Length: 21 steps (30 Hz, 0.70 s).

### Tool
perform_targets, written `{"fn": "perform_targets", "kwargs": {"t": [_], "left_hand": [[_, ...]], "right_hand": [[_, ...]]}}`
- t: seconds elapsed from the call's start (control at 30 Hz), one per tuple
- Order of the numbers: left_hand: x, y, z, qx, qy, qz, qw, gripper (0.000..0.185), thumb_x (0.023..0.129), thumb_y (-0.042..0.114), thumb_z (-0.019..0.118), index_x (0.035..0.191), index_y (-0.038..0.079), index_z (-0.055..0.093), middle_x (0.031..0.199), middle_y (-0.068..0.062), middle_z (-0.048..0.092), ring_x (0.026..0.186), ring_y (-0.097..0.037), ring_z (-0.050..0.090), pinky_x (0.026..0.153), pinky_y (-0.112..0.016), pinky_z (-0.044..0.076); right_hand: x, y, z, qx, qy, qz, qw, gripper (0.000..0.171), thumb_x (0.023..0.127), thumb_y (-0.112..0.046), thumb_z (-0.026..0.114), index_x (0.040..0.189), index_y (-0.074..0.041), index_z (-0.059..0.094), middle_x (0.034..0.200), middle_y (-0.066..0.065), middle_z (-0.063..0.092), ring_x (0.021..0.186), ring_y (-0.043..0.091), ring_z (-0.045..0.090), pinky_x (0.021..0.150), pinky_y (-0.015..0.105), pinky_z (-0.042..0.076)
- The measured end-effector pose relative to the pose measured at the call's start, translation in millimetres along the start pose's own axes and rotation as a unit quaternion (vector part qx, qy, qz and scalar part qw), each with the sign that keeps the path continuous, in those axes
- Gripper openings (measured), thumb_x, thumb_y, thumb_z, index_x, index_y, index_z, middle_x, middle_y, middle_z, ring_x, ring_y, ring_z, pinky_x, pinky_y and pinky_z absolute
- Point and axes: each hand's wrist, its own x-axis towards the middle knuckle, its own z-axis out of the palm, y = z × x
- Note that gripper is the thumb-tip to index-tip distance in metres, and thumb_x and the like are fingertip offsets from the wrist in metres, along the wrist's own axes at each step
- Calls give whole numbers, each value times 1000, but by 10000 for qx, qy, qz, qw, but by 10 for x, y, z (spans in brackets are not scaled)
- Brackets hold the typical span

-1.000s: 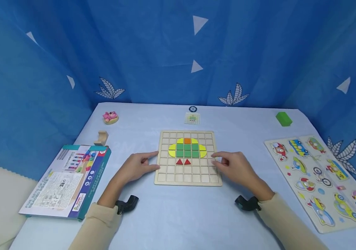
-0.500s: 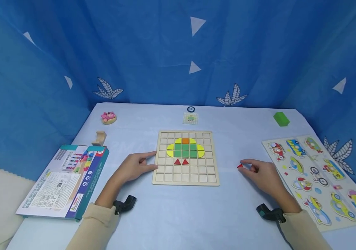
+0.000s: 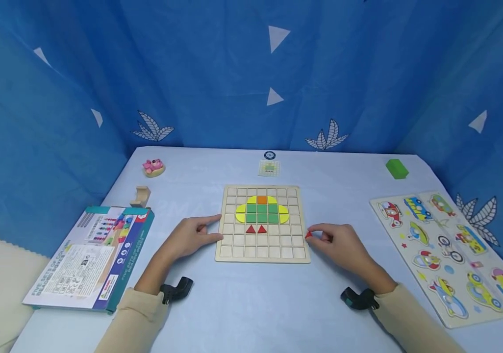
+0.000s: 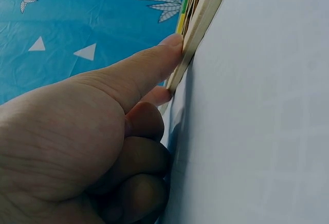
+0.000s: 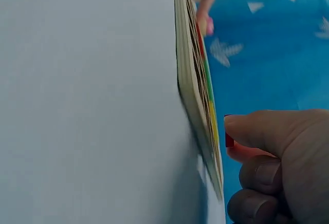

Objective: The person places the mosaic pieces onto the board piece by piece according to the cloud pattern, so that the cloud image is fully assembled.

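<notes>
Nearest, the right hand pinched a small red piece at the right edge of the wooden board. Opposite, the left hand pressed its straight forefinger and thumb against the board's left edge, gripping nothing.

A play corner: toy puzzles on a blue-curtained table

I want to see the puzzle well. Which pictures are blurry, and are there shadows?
Head view: sharp and evenly lit, with soft shadows under the left hand and right hand beside the wooden board. Left wrist view: the hand is close and dark below, the board's edge soft. Right wrist view: the board and red piece are blurred.
</notes>
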Motion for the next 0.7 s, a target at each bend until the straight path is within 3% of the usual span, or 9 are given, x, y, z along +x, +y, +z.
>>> {"fn": "perform_targets", "kwargs": {"t": [0.23, 0.7], "left_hand": [[-11, -8, 27, -58, -7, -18, 10000, 61, 87, 41, 82, 142, 21, 64, 60, 1, 46, 54, -14, 39, 52, -29, 30], [-28, -5, -4, -22, 21, 75, 10000, 62, 87, 41, 82, 142, 20, 64, 59, 1, 46, 54, -15, 41, 53, -29, 31]], "right_hand": [[281, -372, 337, 548, -529, -137, 9970, 21, 89, -26, 82, 107, -15, 80, 54, -9, 45, 48, 7, 39, 49, 24, 29], [395, -485, 526, 37, -286, -198, 9994, 26, 90, -25, 80, 115, -18, 80, 52, -10, 44, 47, 7, 37, 48, 25, 25]]}}
